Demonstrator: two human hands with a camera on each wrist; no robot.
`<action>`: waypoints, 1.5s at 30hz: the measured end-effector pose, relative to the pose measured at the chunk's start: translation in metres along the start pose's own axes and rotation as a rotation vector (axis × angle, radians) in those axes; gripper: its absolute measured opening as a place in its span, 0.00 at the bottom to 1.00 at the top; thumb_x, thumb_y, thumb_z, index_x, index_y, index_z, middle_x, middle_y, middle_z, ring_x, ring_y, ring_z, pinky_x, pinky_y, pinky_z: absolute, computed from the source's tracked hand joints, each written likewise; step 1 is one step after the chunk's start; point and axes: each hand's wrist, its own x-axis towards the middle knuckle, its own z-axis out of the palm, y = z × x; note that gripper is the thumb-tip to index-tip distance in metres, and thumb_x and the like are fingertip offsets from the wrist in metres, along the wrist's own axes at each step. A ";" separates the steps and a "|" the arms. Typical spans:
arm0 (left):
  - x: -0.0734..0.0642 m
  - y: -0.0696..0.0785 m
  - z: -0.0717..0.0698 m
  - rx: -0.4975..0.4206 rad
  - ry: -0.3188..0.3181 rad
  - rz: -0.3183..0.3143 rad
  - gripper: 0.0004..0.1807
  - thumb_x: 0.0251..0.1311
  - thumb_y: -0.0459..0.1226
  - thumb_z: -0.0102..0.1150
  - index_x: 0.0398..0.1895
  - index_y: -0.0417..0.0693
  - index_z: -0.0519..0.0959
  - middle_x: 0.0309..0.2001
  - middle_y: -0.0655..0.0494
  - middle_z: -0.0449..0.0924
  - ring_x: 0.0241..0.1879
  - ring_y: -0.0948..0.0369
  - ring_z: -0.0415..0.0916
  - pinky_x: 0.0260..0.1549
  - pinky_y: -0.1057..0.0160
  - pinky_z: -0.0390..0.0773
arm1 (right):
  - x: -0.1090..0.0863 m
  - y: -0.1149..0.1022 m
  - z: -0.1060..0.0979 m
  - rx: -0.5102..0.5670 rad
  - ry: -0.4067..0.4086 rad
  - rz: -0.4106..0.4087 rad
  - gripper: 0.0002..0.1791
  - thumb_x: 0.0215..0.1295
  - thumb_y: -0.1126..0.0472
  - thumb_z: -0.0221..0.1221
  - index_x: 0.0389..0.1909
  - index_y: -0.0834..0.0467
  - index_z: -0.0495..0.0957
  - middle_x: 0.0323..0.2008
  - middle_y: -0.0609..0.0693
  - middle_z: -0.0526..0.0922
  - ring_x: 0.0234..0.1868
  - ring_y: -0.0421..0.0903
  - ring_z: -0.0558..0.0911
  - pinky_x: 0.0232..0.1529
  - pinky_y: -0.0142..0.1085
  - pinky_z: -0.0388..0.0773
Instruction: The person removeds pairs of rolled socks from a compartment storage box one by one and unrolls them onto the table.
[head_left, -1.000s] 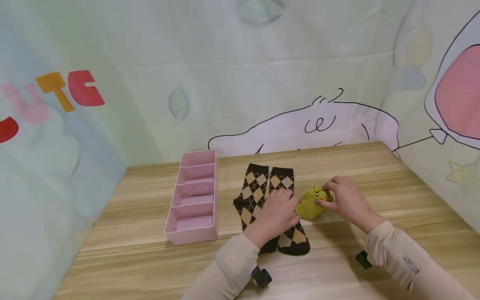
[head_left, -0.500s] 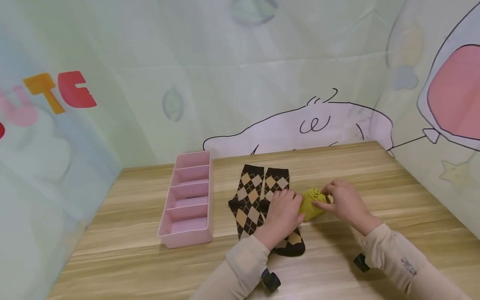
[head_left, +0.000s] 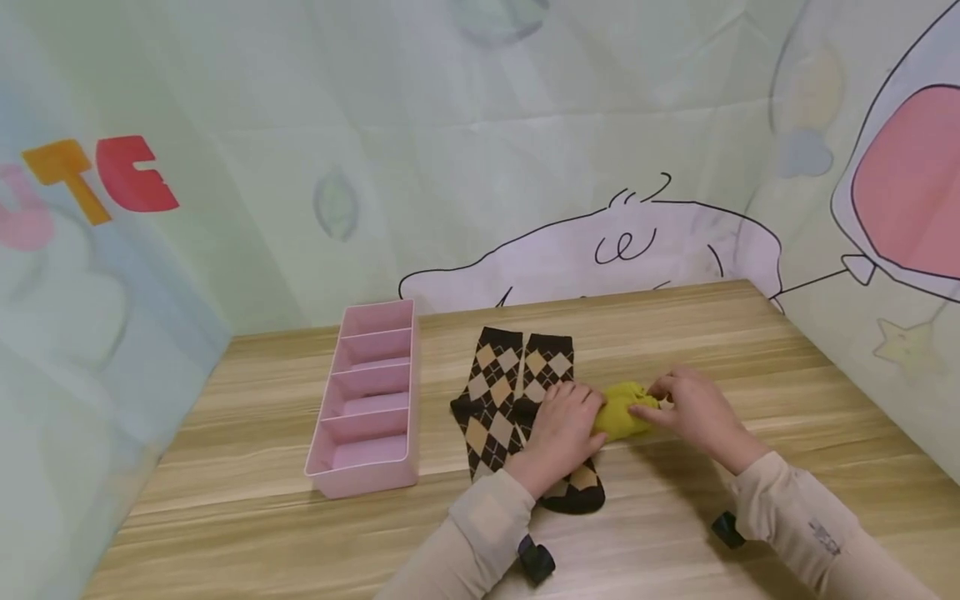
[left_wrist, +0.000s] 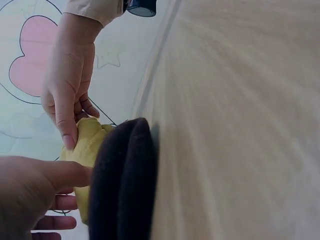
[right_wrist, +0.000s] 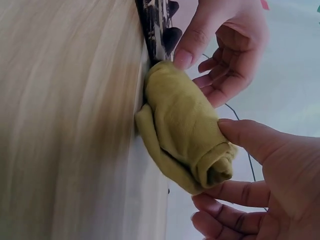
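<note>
A rolled yellow-green sock bundle (head_left: pixel 622 412) lies on the table just right of a pair of argyle socks (head_left: pixel 491 387), black with tan and beige diamonds. My left hand (head_left: pixel 562 429) reaches across the right argyle sock and holds the bundle's left end, thumb on the near side and fingers on the far side. At the other end, my right hand (head_left: pixel 701 417) pinches the bundle between thumb and fingers. The right wrist view shows the bundle's rolled folds (right_wrist: pixel 185 125) between both hands. My left hand and forearm hide part of the argyle socks.
A pink organizer box (head_left: pixel 363 400) with several compartments stands left of the argyle socks. The wooden table (head_left: pixel 247 467) meets a printed cloth backdrop (head_left: pixel 480 183) at its back and sides. A dark wrist device (head_left: pixel 536 560) hangs below the left sleeve.
The bundle has tipped over, so its coiled end no longer faces up. My left hand has moved onto its left end, while my right hand keeps its pinch. The head view has shifted slightly.
</note>
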 end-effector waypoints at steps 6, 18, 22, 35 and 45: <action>-0.001 -0.001 0.004 -0.070 0.010 0.001 0.23 0.57 0.50 0.64 0.55 0.55 0.76 0.55 0.62 0.78 0.59 0.61 0.71 0.65 0.58 0.65 | 0.000 0.004 0.002 0.033 0.013 0.015 0.23 0.56 0.50 0.67 0.42 0.65 0.79 0.37 0.60 0.83 0.37 0.53 0.80 0.38 0.48 0.78; 0.002 -0.003 0.009 -0.103 0.055 0.015 0.19 0.61 0.49 0.60 0.54 0.55 0.77 0.54 0.63 0.80 0.56 0.62 0.73 0.62 0.60 0.67 | 0.002 0.008 0.014 -0.056 0.155 -0.279 0.05 0.52 0.60 0.69 0.28 0.55 0.83 0.36 0.51 0.85 0.41 0.50 0.78 0.44 0.48 0.75; 0.003 -0.004 0.009 -0.108 0.061 0.012 0.18 0.61 0.48 0.60 0.53 0.55 0.78 0.54 0.63 0.80 0.55 0.62 0.73 0.60 0.60 0.68 | 0.002 0.009 0.012 -0.079 0.093 -0.235 0.10 0.52 0.54 0.70 0.31 0.55 0.84 0.37 0.51 0.86 0.43 0.52 0.78 0.46 0.51 0.74; -0.003 -0.007 0.005 -0.091 0.179 -0.019 0.15 0.60 0.47 0.60 0.49 0.54 0.79 0.48 0.60 0.79 0.52 0.61 0.72 0.55 0.63 0.70 | 0.013 0.006 0.012 -0.153 -0.018 -0.248 0.21 0.48 0.51 0.71 0.40 0.60 0.83 0.42 0.56 0.85 0.47 0.57 0.78 0.51 0.56 0.73; -0.019 -0.006 -0.005 -0.029 0.171 0.016 0.09 0.57 0.45 0.63 0.39 0.55 0.80 0.40 0.62 0.79 0.42 0.63 0.72 0.42 0.67 0.68 | 0.016 0.001 0.012 -0.163 -0.066 -0.243 0.17 0.49 0.51 0.70 0.36 0.59 0.83 0.37 0.53 0.86 0.43 0.53 0.79 0.48 0.52 0.74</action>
